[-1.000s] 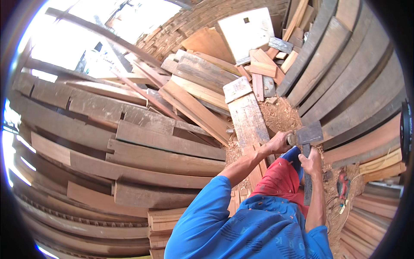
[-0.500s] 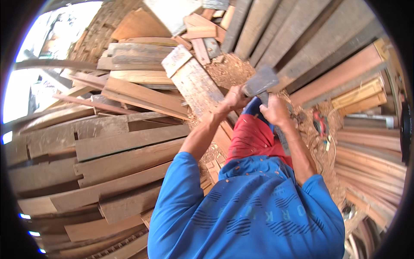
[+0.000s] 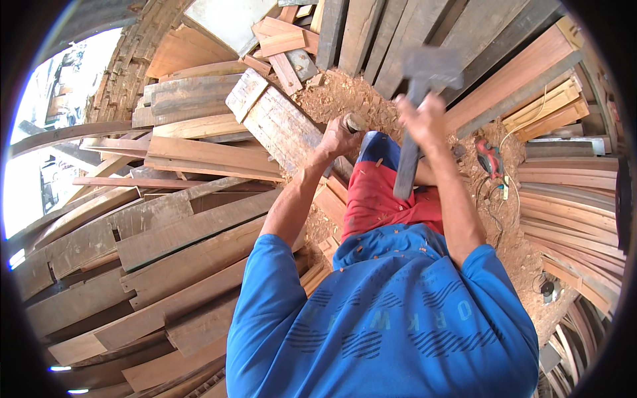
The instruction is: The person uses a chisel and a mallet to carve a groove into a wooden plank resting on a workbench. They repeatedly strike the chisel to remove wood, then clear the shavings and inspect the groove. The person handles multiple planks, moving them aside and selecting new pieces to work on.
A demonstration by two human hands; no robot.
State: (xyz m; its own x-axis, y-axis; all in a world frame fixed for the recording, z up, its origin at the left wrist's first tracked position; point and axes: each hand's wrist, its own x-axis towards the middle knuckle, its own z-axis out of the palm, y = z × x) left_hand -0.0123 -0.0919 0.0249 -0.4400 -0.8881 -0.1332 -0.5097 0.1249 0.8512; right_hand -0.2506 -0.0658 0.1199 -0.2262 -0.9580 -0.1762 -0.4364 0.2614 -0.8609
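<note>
My right hand (image 3: pixel 426 118) grips the dark handle of a heavy tool with a broad blade (image 3: pixel 432 66), raised above my lap and blurred at the head. Just left of it, my left hand (image 3: pixel 337 139) is wrapped round a short, round handle-like piece (image 3: pixel 353 123), its lower part hidden by my fingers and leg. My red and blue shorts (image 3: pixel 371 192) lie below both hands. A weathered pale board (image 3: pixel 269 119) with a crosspiece lies beyond my left hand, among wood shavings (image 3: pixel 342 93).
Stacked planks (image 3: pixel 186 239) fill the left side, with more leaning boards (image 3: pixel 504 56) at the upper right and stacks (image 3: pixel 564 186) at the right. A red power tool (image 3: pixel 489 157) with a cord lies on the shavings. Offcuts (image 3: pixel 282 41) are heaped at the top.
My right hand has lifted the tool upward, its head moving away from the round piece in my left hand. The view has shifted, so the surroundings sit differently in the picture.
</note>
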